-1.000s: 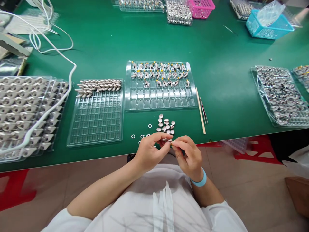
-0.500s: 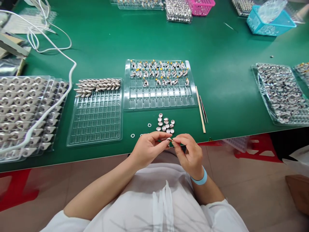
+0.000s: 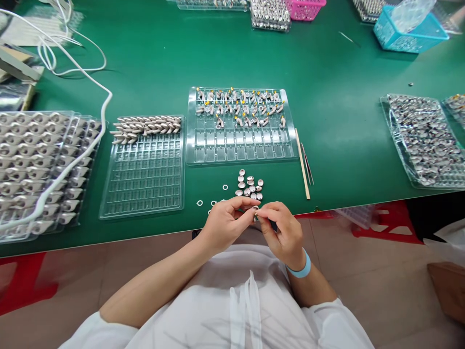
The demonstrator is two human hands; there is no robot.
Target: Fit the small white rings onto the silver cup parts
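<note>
- Right hand [image 3: 283, 233] now closer to left hand [image 3: 225, 224] than half a second ago.
- Left thumb and forefinger pinch a small yellow-tipped part [image 3: 255, 214], mostly finger-hidden; right's closed at its yellow end.
- Just beyond: round metal caps [image 3: 252, 189]; white rings [image 3: 199, 203] leftward.

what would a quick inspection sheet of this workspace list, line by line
Surface: green tabletop.
Job's things: small part, mostly hidden; round metal pieces and white rings loose nearby; central tray, partly filled.
Clutter: pale stick and tweezers, right of the central tray.
Hands: left hand and right hand pinch the small part.
Cables: white cable crosses the leftmost trays.
Surroundings: blue basket, pink basket, brown box.
</note>
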